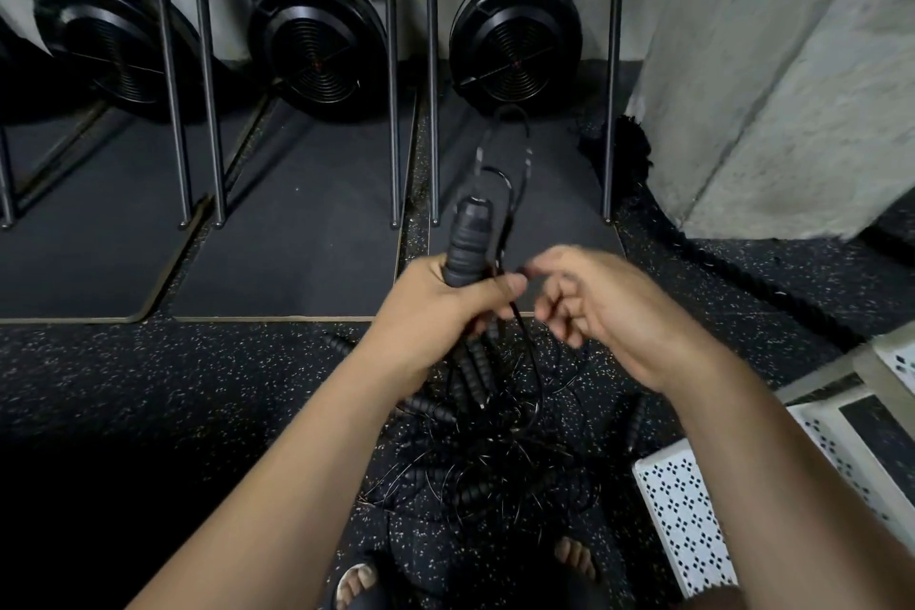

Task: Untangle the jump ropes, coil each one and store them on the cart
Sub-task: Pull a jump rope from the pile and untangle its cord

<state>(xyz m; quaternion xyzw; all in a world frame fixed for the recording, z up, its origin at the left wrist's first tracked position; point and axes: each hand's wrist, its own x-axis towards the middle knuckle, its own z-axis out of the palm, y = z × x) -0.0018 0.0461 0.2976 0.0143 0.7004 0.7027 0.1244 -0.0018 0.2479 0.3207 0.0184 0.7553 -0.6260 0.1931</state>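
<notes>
Fingers (500, 287), left hand (435, 307): curled tight round one upright ribbed handle (465, 243), thumb laid across it. Thin black cable (512, 108) looped above the fist.

Fingers (559, 312), right hand (609, 307): loosely curled just beside that cable, blurred; whether they pinched it could not be told.

Jump ropes (495, 451): the remainder lay in a tangled heap on the speckled floor (247, 362), with further handles (475, 374) hanging under the left fist.

Cart (683, 525): white, perforated, lower right, near the heap.

Handling note: probably best to keep the handle fixed, draw the cable through the right fingers in even loops, and lift each crossing free rather than tug.

Markings: none legible on handles or cart.
</notes>
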